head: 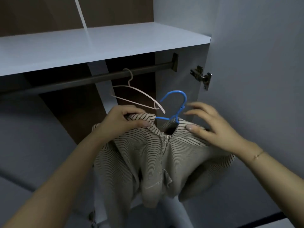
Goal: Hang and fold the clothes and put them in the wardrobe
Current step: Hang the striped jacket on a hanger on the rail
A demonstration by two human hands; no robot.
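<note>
Wardrobe (105,46) interior fills the far view; near, a striped top (148,155) (zip-necked) drapes on a blue hanger (176,104). Left hand (121,122) pinches its shoulder; right hand (212,127) presses it, fingers spread. White hanger (139,96) hangs on the rail (82,79).

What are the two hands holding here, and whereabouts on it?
The left hand grips the striped top at one shoulder, over the blue hanger. The right hand rests on the other shoulder, fingers spread, thumb pressing.

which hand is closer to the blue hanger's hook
Right. The right hand rests on the striped top just beside the blue hanger; the left hand grips the far shoulder.
</note>
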